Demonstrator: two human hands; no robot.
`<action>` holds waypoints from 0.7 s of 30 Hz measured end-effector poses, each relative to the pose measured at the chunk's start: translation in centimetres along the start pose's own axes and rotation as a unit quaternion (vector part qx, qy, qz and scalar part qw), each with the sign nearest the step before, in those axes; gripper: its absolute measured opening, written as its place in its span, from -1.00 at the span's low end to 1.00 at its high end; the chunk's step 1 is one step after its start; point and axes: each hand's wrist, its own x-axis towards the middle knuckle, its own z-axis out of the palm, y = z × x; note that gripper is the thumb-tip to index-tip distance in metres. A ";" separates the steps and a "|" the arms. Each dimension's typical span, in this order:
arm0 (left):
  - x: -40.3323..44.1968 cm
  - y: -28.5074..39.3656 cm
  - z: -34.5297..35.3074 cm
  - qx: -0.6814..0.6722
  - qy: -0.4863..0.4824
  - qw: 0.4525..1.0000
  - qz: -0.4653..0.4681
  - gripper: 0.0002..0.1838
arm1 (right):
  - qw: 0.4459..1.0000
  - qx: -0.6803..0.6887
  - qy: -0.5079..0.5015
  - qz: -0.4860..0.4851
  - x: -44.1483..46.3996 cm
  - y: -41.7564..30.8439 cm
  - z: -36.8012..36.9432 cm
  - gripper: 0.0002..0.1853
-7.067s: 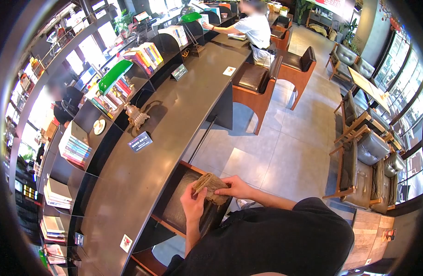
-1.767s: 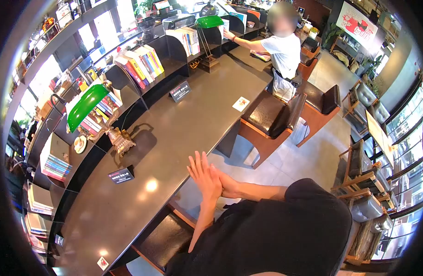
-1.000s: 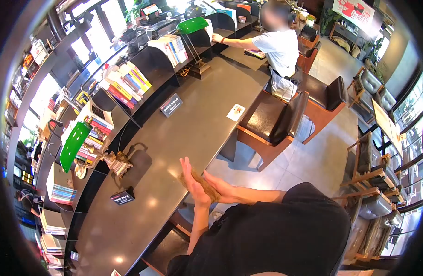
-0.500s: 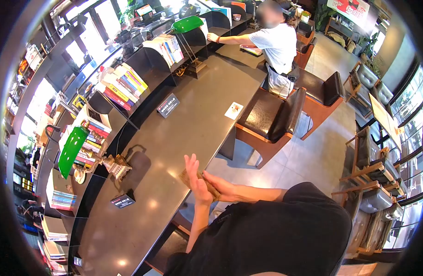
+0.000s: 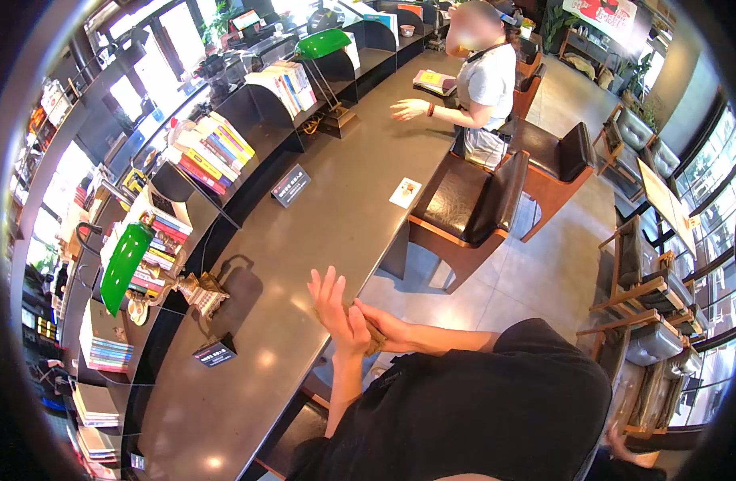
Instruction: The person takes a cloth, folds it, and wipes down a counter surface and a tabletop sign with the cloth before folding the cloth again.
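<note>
In front of my black shirt, both hands meet over the table's near edge. My left hand (image 5: 336,313) is raised with its fingers stretched out and apart, its palm side turned toward the right hand. Closed around a folded brown cloth (image 5: 375,341) is my right hand (image 5: 385,327), pressing it against the left hand. Most of the cloth is hidden between the hands. A long brown table (image 5: 336,208) runs beneath and beyond them.
Another person (image 5: 486,84) stands at the table's far end, a hand over it near a book (image 5: 434,82). Green lamps (image 5: 127,268), books (image 5: 211,152) and small dark signs (image 5: 215,350) line the left side. A white card (image 5: 405,192) lies near leather chairs (image 5: 464,196).
My left hand's fingers have tilted left and spread, and less cloth shows. The other person has drawn an arm back from the shelf and now stands more upright, facing this way.
</note>
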 end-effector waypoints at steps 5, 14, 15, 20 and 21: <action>-0.6 -1.1 0.6 0.021 0.045 0.998 0.030 -0.54 | 1.000 0.012 -0.024 0.007 0.8 1.4 -0.5 -0.35; -0.7 -1.2 1.0 0.033 0.073 0.995 0.054 -0.58 | 0.999 0.012 -0.030 0.012 1.1 1.5 -1.3 -0.39; -0.6 -1.0 1.0 0.030 0.074 0.995 0.053 -0.59 | 1.000 0.012 -0.027 0.010 0.9 1.3 -0.9 -0.40; -0.7 -1.1 1.1 0.013 0.071 0.996 0.050 -0.59 | 0.999 0.021 -0.041 0.007 0.9 1.5 -1.2 -0.41; -0.8 -1.2 1.1 -0.002 0.072 0.997 0.037 -0.59 | 0.999 0.010 -0.042 0.007 0.8 1.5 -1.2 -0.42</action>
